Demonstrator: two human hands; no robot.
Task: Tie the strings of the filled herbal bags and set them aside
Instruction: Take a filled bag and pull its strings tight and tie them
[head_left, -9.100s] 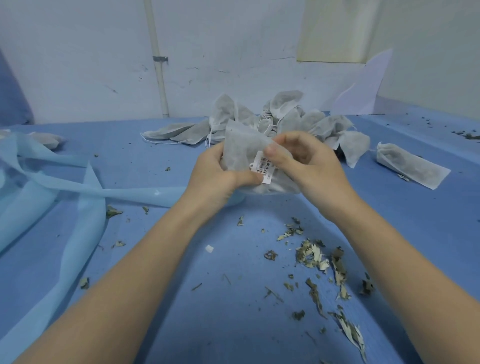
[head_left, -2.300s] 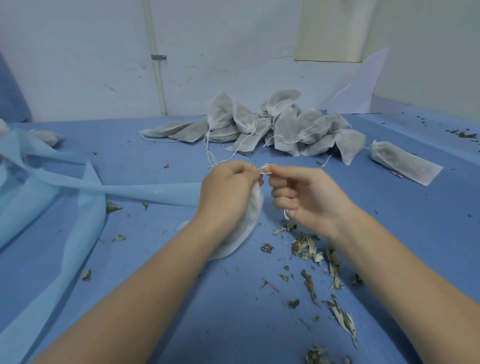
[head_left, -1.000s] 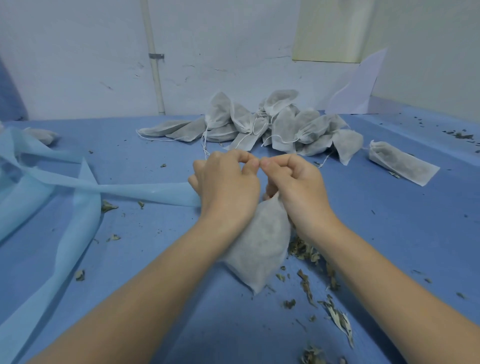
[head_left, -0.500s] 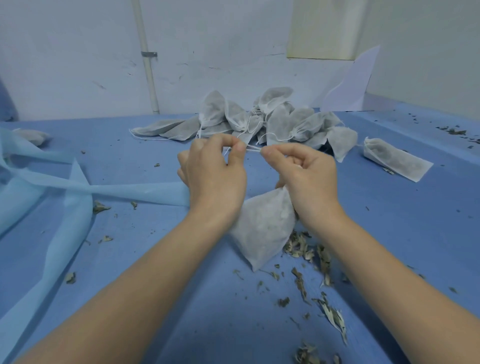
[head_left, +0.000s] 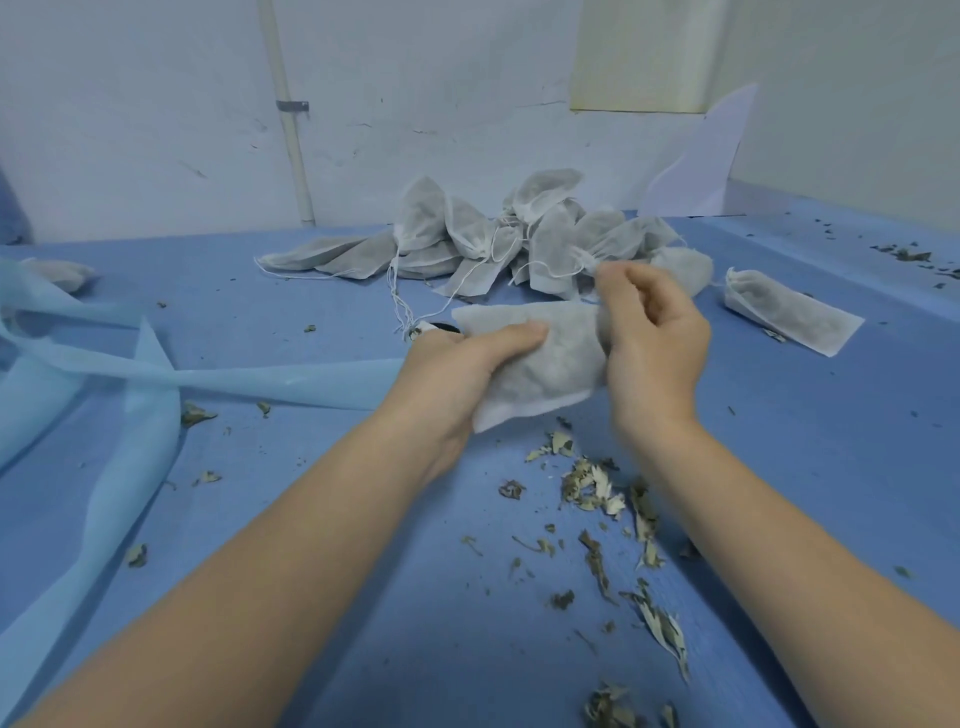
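A filled white herbal bag (head_left: 545, 364) lies sideways just above the blue table (head_left: 260, 519). My left hand (head_left: 462, 369) grips its lower left part, thumb pressed on top. My right hand (head_left: 649, 327) curls round the bag's right end; the neck and its string are hidden behind that hand. A pile of several filled bags (head_left: 519, 244) with loose white strings lies right behind my hands by the wall. One more filled bag (head_left: 789, 314) lies alone to the right.
Loose dried herb bits (head_left: 597, 488) are scattered in front of my hands. Light blue fabric strips (head_left: 156, 374) stretch across the left. Another bag (head_left: 60, 273) lies at the far left. A white pipe (head_left: 291, 135) runs up the back wall.
Half a second ago both hands pulled the string taut above the hanging bag. Now the bag is turned sideways, my left hand holds its body, and my right hand is at its end.
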